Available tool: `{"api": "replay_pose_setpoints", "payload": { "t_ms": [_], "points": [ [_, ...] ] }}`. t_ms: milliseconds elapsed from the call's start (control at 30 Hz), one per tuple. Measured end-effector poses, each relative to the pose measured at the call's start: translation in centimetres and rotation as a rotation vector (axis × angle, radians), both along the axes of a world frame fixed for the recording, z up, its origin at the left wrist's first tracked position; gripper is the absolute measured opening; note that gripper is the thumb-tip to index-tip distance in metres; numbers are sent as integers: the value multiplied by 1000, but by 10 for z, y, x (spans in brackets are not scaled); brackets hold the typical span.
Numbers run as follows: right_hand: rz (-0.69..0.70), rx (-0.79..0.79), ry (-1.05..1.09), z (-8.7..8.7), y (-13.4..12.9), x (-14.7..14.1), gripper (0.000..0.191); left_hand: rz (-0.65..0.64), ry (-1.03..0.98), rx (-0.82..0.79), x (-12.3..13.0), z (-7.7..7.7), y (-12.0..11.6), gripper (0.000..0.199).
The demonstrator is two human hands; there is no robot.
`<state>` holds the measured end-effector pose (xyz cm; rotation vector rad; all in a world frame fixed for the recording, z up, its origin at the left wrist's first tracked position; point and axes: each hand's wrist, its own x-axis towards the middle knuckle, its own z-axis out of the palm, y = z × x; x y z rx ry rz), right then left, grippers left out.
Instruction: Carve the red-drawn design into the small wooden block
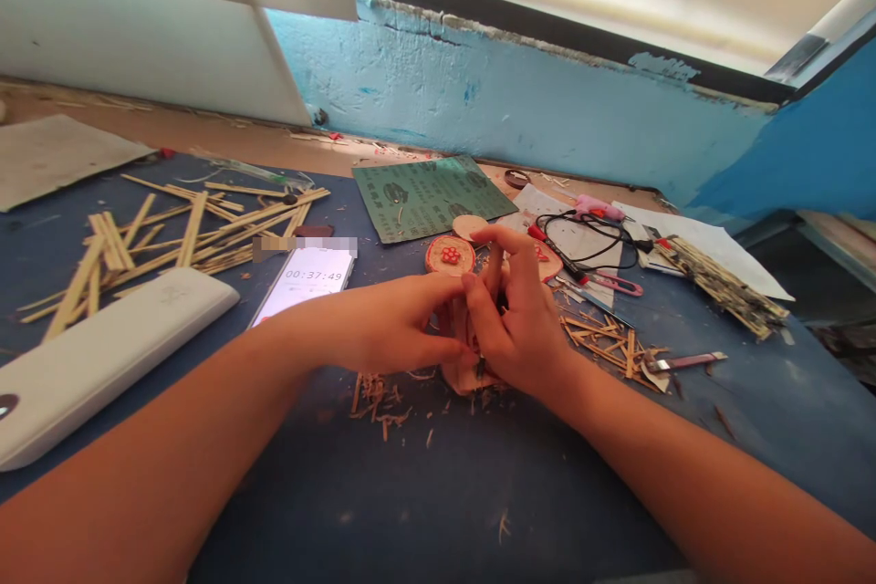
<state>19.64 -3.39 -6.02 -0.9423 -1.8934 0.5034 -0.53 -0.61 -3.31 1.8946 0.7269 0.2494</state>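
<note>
My left hand (401, 326) and my right hand (524, 324) meet at the middle of the blue table. Between and below them shows a pale wooden piece (465, 379), mostly covered by the fingers. My left thumb and fingers close around its left side. The right hand's fingers are bent in a pinch over it; what they grip is hidden. Just beyond the hands lie a round wood slice with a red flower (450, 254), a second red-edged slice (549, 265) partly behind my right hand, and a plain pale disc (469, 225). Wood shavings (376, 397) are scattered near the left hand.
Thin wooden sticks (195, 233) lie at left, behind a long white case (123, 356) and a lit phone (305, 278). Green sandpaper (428, 201) lies at the back. Rightward are a black cable (581, 226), stick offcuts (599, 342), a blade tool (688, 361) and a rough stick bundle (729, 287).
</note>
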Motion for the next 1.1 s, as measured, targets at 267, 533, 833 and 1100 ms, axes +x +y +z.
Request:
{"api": "replay_pose_setpoints", "payload": {
  "t_ms": [267, 533, 833, 1100],
  "points": [
    [-13, 55, 82, 1, -1, 1, 38, 26, -175, -105, 5, 1, 6, 28],
    [66, 63, 174, 2, -5, 0, 40, 156, -177, -266, 12, 3, 1, 30],
    [247, 236, 237, 3, 0, 2, 59, 239, -254, 101, 9, 17, -4, 23],
    [317, 447, 199, 0, 3, -1, 54, 231, -203, -34, 13, 17, -3, 33]
  ]
}}
